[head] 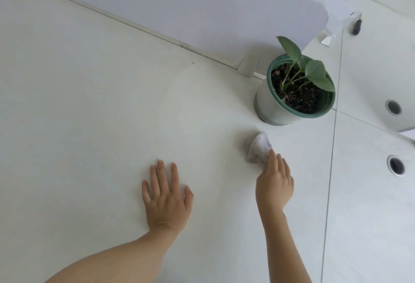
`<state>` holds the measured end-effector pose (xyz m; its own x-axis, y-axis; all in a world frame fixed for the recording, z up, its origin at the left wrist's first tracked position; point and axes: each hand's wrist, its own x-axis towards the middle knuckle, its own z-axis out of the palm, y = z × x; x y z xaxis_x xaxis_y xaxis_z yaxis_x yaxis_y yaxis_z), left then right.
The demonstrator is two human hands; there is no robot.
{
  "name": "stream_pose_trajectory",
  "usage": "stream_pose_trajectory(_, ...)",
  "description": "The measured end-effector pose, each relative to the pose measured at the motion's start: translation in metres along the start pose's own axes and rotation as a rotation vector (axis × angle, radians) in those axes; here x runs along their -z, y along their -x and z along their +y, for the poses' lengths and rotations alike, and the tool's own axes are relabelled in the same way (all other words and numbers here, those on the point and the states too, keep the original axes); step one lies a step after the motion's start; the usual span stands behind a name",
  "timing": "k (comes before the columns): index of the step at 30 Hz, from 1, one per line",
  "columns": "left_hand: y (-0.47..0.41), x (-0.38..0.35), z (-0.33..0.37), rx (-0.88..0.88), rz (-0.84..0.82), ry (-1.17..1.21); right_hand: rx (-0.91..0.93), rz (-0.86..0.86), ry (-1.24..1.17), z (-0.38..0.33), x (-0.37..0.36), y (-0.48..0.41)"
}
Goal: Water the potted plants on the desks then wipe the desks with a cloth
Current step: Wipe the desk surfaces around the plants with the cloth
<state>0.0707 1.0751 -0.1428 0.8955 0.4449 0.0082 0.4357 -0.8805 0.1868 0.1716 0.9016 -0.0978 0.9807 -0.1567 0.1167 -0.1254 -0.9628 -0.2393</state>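
— While the left hand lies flat on the white desk, palm down and fingers spread wide, what is the right hand doing?

— It grips a white cloth, bunched under its fingertips and pressed onto the desk surface. The cloth looks a little blurred, and most of it pokes out ahead of the fingers.

— Where is the plant?

— A potted plant stands beyond the cloth, near it but not touching. The pot has a green rim and a pale wall, dark soil inside, and a few broad green leaves on thin stems.

— What is behind it?

— A white divider panel runs along the back edge of the desk, held by a small clip just beside the pot.

— And to the right?

— A seam separates this desk from a neighbouring desk, which has two round cable holes. The right hand is near that seam, on this side of it. Both forearms are bare.
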Motion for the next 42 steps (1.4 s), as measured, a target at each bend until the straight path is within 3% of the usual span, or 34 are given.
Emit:
stream_pose_trajectory(2, 0.0, 0.0, 0.001, -0.003, 0.01, 0.001, -0.073, -0.076, 0.037, 0.013, 0.01, 0.016)
stream_pose_trajectory(6, 0.001, -0.002, 0.0, -0.011, 0.028, 0.003, 0.114, -0.307, 0.098, 0.008, 0.005, 0.016)
stream_pose_trajectory(9, 0.001, -0.001, 0.001, -0.01, 0.039, 0.004, 0.116, -0.395, 0.107, -0.007, -0.001, 0.02)
stream_pose_trajectory(13, 0.001, -0.001, 0.001, -0.006, 0.027, 0.008, 0.525, -0.547, 0.128, -0.007, 0.005, 0.036)
stream_pose_trajectory(15, 0.001, -0.001, 0.001, -0.002, 0.019, 0.008, 0.587, -0.561, 0.123, -0.007, 0.007, 0.01)
stream_pose_trajectory(17, 0.001, -0.001, 0.001, -0.005, 0.012, 0.008, 0.557, -0.534, 0.118, -0.011, 0.0, -0.022)
stream_pose_trajectory(21, 0.001, 0.001, 0.001, -0.005, -0.012, 0.001, 0.282, -0.549, 0.056, -0.057, -0.029, -0.063)
stream_pose_trajectory(24, 0.0, 0.003, 0.001, -0.005, -0.053, -0.003, 0.377, -0.595, 0.044, -0.085, -0.037, -0.054)
stream_pose_trajectory(29, -0.001, 0.006, 0.0, 0.009, -0.107, 0.023, 0.724, -0.474, 0.044, -0.015, -0.013, 0.042)
stream_pose_trajectory(32, -0.002, 0.008, 0.002, 0.023, -0.161, 0.042, 0.843, -0.532, 0.125, 0.072, 0.003, 0.056)
stream_pose_trajectory(34, -0.002, 0.009, 0.002, 0.027, -0.182, 0.039, 0.59, -0.456, 0.155, 0.116, 0.007, 0.017)
stream_pose_trajectory(36, -0.002, 0.009, 0.003, 0.025, -0.203, 0.036, 0.107, -0.328, 0.087, 0.135, 0.012, -0.038)
stream_pose_trajectory(38, -0.002, 0.008, 0.002, 0.024, -0.213, 0.036, -0.249, -0.296, 0.03, 0.132, 0.01, -0.083)
stream_pose_trajectory(40, -0.002, 0.008, 0.002, 0.019, -0.221, 0.041, -0.374, -0.297, 0.007, 0.113, 0.004, -0.112)
stream_pose_trajectory(42, -0.002, 0.008, 0.002, 0.012, -0.226, 0.044, -0.344, -0.293, 0.005, 0.093, -0.003, -0.122)
